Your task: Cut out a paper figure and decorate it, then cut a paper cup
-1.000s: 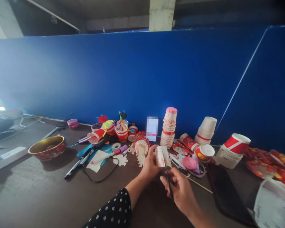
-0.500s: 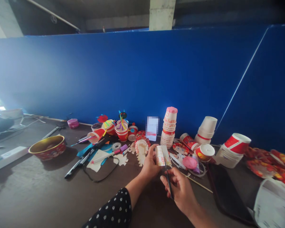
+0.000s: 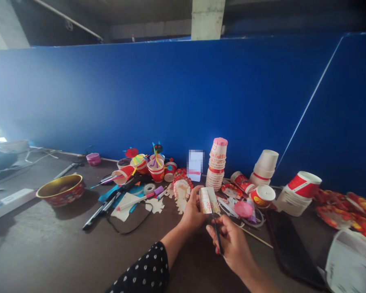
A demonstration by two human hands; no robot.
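Backdrop: from my remote view, a blue wall (image 3: 171,93) rises behind a dark table (image 3: 64,248).
Left hand (image 3: 192,211): clenched, grasping a curled printed paper (image 3: 205,200).
Right hand (image 3: 232,244): fingers pinched around a slim black tool (image 3: 216,235), its upper end at the paper.
Paper's place: held above the table, just in front of stacked paper cups (image 3: 216,165).

Dark brown desk (image 3: 79,252) inspected. Items found on surface: red bowl with gold interior (image 3: 60,190) at left; black pens (image 3: 99,211); tape roll (image 3: 149,188); tall stack of paper cups (image 3: 216,165) at centre; flat black case (image 3: 293,248); red printed paper plates (image 3: 338,215) at right.
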